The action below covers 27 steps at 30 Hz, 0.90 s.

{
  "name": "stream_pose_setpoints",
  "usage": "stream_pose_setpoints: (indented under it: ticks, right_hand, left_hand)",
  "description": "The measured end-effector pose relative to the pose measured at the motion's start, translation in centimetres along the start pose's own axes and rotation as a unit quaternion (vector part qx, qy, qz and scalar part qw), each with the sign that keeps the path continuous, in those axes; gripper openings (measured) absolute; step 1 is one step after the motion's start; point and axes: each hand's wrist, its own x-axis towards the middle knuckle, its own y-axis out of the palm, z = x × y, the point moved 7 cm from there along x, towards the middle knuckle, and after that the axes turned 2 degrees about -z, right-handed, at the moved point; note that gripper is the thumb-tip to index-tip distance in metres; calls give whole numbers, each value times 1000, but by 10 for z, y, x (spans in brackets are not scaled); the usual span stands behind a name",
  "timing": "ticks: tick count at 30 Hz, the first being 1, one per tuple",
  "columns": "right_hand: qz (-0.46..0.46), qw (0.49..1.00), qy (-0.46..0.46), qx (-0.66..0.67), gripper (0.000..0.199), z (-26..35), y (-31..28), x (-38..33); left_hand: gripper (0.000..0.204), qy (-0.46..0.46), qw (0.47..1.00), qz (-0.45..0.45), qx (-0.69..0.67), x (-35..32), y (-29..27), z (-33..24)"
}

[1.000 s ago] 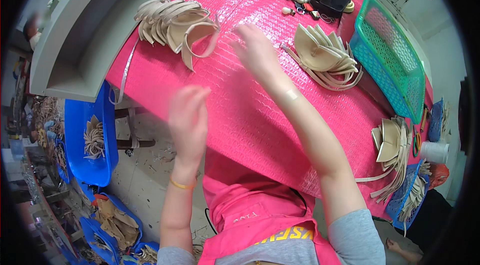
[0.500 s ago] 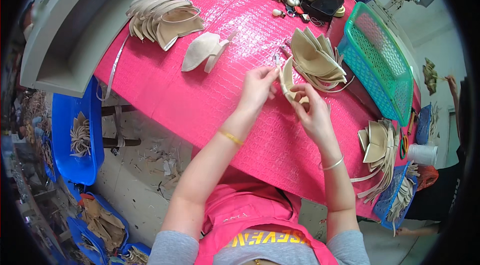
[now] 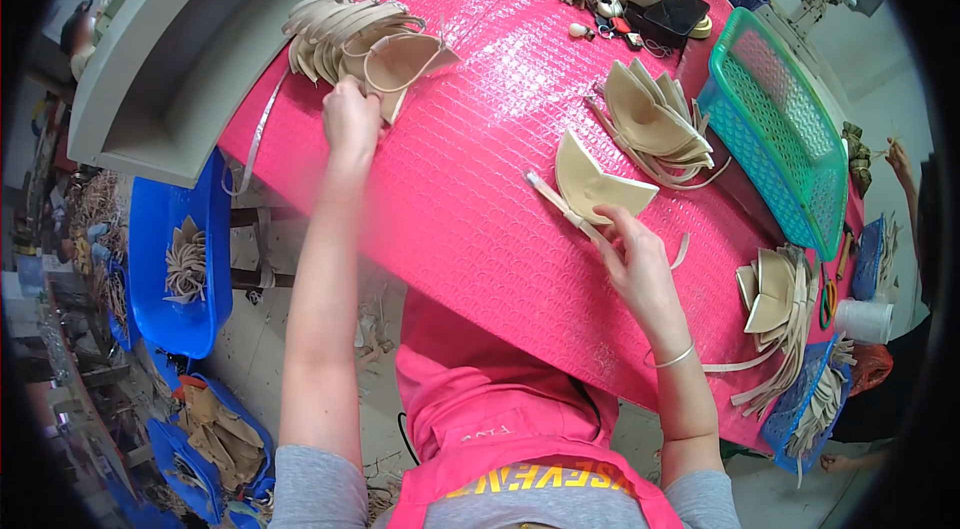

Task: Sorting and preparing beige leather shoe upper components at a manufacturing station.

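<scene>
Far out at the left, my left hand (image 3: 352, 119) is closed on the lower edge of a beige strapped piece, like a shoe upper (image 3: 405, 64). That piece rests against the near end of a row of similar nested pieces (image 3: 335, 37). My right hand (image 3: 635, 264) pinches the strap edge of another beige upper piece (image 3: 590, 179). Its two pointed flaps spread open, and a narrow strap runs along its lower left side. Beyond it lies a stack of beige pieces (image 3: 650, 109) with long straps.
Pink textured cloth (image 3: 480, 149) covers the table. On the right are a green basket (image 3: 785, 139), more beige pieces (image 3: 770, 294) and a blue basket (image 3: 800, 394). A grey shelf (image 3: 170, 59) borders the left, above a blue bin (image 3: 180, 259). Another person's hand (image 3: 897, 159) shows at far right.
My left hand has left the right-hand piece and reached to the far left. The lone upper piece there is now against the row. The piece in my right hand has spread open.
</scene>
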Motion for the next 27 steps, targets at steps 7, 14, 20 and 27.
stream_pose_setpoints:
  ticks: [7, 14, 20, 27]
  right_hand:
    - [17, 999, -3, 46, 18, 10, 1, -10]
    - [70, 984, -31, 163, 21, 28, 32, -27]
    - [129, 983, -28, 126, 27, 21, 31, -79]
    - [283, 909, -55, 302, 41, 51, 35, -84]
  left_hand:
    - [51, 52, 983, 144, -104, -70, 15, -16]
    - [21, -55, 853, 345, -388, -160, 90, -53]
    - [22, -51, 863, 167, -473, -118, 81, -28]
    - [34, -34, 843, 239, -481, -116, 66, -40]
